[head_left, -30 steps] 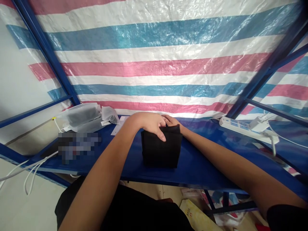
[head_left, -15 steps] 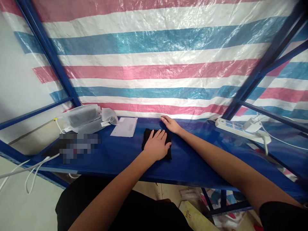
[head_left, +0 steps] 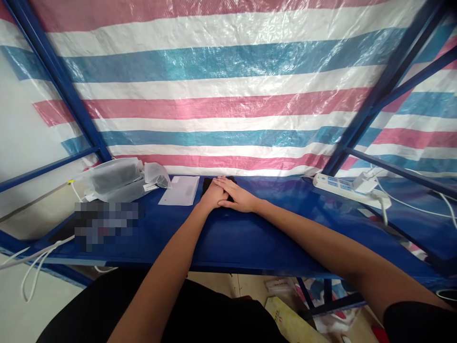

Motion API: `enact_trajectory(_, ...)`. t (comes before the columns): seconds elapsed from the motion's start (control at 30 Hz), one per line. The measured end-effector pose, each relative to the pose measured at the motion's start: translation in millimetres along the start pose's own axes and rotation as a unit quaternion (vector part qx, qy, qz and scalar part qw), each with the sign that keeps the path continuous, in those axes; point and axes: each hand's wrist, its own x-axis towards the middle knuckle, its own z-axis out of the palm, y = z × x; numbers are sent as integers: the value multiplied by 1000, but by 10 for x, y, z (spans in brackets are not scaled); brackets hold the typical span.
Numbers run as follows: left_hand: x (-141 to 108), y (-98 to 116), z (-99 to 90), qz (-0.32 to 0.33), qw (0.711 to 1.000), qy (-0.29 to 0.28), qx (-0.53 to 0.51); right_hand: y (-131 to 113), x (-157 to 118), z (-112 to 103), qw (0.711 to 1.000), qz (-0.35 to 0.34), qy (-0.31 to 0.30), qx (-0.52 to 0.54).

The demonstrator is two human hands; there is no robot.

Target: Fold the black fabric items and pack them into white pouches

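A small folded black cloth [head_left: 207, 184] lies on the blue metal shelf top [head_left: 250, 243], near its back edge. Most of the cloth is hidden under my hands. My left hand [head_left: 212, 194] rests palm down on it, its fingers partly covered. Across the left hand's fingers lies my right hand [head_left: 240, 196], flat, with the thumb apart from the fingers. Neither hand is wrapped around anything. Just left of the cloth are flat whitish sheets or bags [head_left: 180, 191].
Clear plastic packaging with grey contents [head_left: 116, 177] sits at the back left, beside a pixelated patch. A white power strip [head_left: 335, 184] with plugs lies at the right. Blue posts [head_left: 67, 90] and a striped plastic sheet [head_left: 221, 109] enclose the back. White cables [head_left: 39, 267] hang at left.
My left hand and the black cloth have moved back and a little left. My right hand has come left from the bare shelf onto my left hand. The view has shifted slightly.
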Motion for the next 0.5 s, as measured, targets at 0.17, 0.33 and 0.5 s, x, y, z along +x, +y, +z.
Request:
enact_trajectory(0.17, -223, -222, -75, -22, 999, 6, -49, 155, -9, 148, 996, 65, -54, 0)
enact_trajectory(0.33, -265, -338, -27, -82, 996, -38, 1, 301, -90, 154, 988, 129, -83, -11)
enact_trajectory(0.5, -237, -371, -8, -89, 995, -54, 8, 325, -200, 65, 985, 142, -99, -27)
